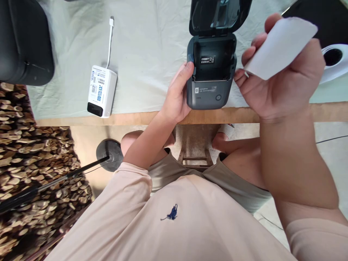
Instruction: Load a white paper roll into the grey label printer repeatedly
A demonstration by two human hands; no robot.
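A dark grey label printer [202, 92] stands near the table's front edge with its lid [220, 18] flipped up. Its inner bay shows a small printed sticker and no roll. My left hand [178, 90] is closed around the printer's left side, thumb on the upper edge. To the right of the printer, my right hand [288, 83] is raised, palm toward me, with fingers curled around a curved piece of white paper [284, 47]. Part of the paper's lower edge touches the fingertips.
A white power bank [102, 90] with a short cable lies on the left of the cloth-covered table [146, 54]. A black case [25, 43] sits at the far left. At the right are a white roll [335, 59] and a black flat object [323, 23]. Stacked firewood [32, 145] stands below left.
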